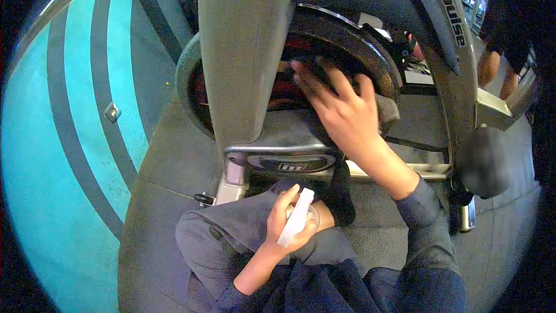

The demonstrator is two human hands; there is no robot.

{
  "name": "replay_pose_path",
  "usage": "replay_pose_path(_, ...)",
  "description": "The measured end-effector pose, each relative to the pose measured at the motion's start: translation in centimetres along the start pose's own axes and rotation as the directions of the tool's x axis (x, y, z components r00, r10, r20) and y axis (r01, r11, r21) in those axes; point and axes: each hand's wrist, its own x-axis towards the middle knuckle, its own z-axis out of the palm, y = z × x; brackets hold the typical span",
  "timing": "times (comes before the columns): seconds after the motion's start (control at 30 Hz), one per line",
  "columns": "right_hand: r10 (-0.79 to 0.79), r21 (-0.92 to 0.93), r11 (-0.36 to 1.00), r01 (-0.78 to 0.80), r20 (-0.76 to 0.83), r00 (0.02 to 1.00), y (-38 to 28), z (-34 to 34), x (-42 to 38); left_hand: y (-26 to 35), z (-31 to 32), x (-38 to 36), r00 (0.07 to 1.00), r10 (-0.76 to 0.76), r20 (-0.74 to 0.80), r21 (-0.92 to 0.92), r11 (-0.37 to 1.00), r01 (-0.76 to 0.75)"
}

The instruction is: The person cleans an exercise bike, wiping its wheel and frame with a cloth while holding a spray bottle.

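Observation:
My right hand (347, 107) reaches into the opening of a grey exercise machine (240, 52), its fingers spread and slightly blurred over a dark round wheel (370, 46) with a shiny rim. A grey cloth (387, 109) shows beside that hand, partly hidden behind it. Over my lap, my left hand (288, 220) is wrapped round a clear container with a white strip-like part (296, 217) on top. Under the wheel sits a dark cover with a logo (291, 167).
Turquoise and dark striped flooring (29, 139) lies at the left, with a small metal plate (112, 112) on it. A metal base bar (428, 169) and rounded dark part (483, 161) stand right. Another person's legs (489, 69) show at the upper right.

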Motion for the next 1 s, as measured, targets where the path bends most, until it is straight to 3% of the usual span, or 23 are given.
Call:
replay_pose_path(0.1, -0.008, -0.041, 0.999, 0.012, 0.082, 0.997, 1.0, -0.3, -3.0, 0.0, -0.4, -0.5, 0.998, -0.015, 0.054, 0.077, 0.997, 0.011)
replay_pose_path(0.27, -0.006, -0.095, 0.995, 0.018, 0.122, 0.993, 1.9, -0.5, -5.1, -0.6, 0.1, -0.6, 0.999, -0.015, 0.049, -0.016, 1.000, 0.016)
replay_pose_path(0.43, -0.015, -0.049, 0.999, 0.018, 0.067, 0.998, 1.3, 0.6, -3.0, -0.9, -0.3, -0.5, 0.999, -0.015, 0.043, 0.010, 1.000, 0.014)
replay_pose_path(0.63, -0.051, -0.059, 0.997, 0.048, -0.064, 0.997, 0.3, 0.9, 0.0, -0.5, -0.4, -0.3, 0.992, -0.114, 0.045, -0.089, 0.989, 0.118)
replay_pose_path(0.73, -0.036, -0.046, 0.998, 0.032, -0.088, 0.995, 0.2, 0.9, -0.3, -0.2, -0.4, -0.1, 0.994, -0.081, 0.072, -0.010, 0.997, 0.082)
replay_pose_path(1.0, -0.001, -0.056, 0.998, 0.004, 0.052, 0.999, 1.6, -0.1, -4.3, -0.3, -0.3, 0.1, 0.997, -0.072, 0.033, -0.050, 0.996, 0.073)
